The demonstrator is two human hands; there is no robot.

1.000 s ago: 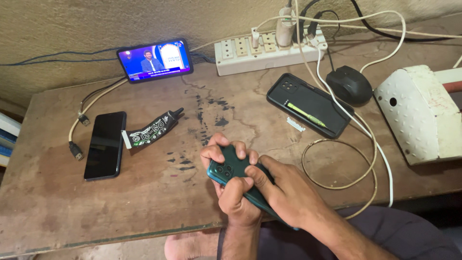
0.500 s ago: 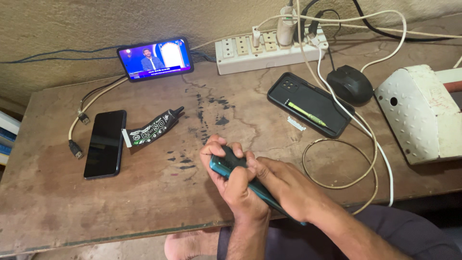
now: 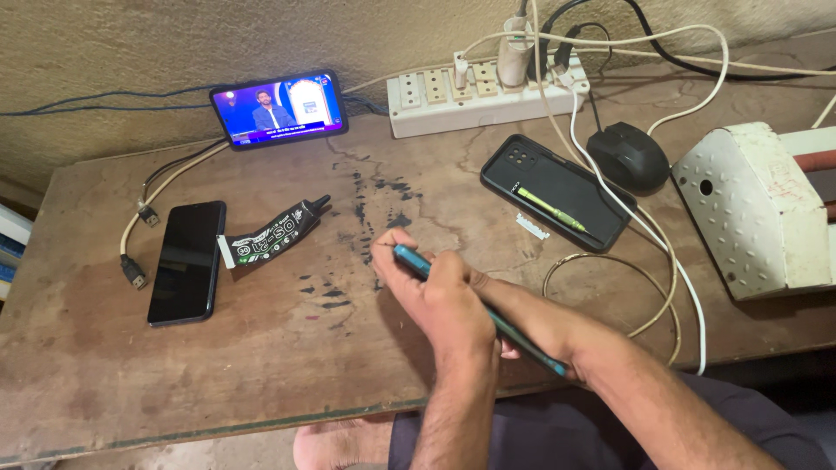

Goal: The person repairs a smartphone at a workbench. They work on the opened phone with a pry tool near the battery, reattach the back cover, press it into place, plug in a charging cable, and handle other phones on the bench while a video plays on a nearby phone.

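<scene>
Both hands are gripping a teal phone edge-on above the bench.
Left hand (image 3: 453, 300) and right hand (image 3: 544, 326) fingers are clenching the slim phone (image 3: 475, 305), now turned onto its edge instead of flat; beyond, a crumpled glue tube (image 3: 274, 233) is lying on the scuffed wooden bench (image 3: 261, 365).

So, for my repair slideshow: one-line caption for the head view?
Both hands grip a teal phone edge-on above a stained wooden table.

You face a worn brown wooden table (image 3: 174, 383), scratched and blotched with dark stains near its middle. From nine to three o'clock along its far edge rises a rough, sandy plaster wall (image 3: 131, 43). Light falls evenly, with soft shadows.
</scene>
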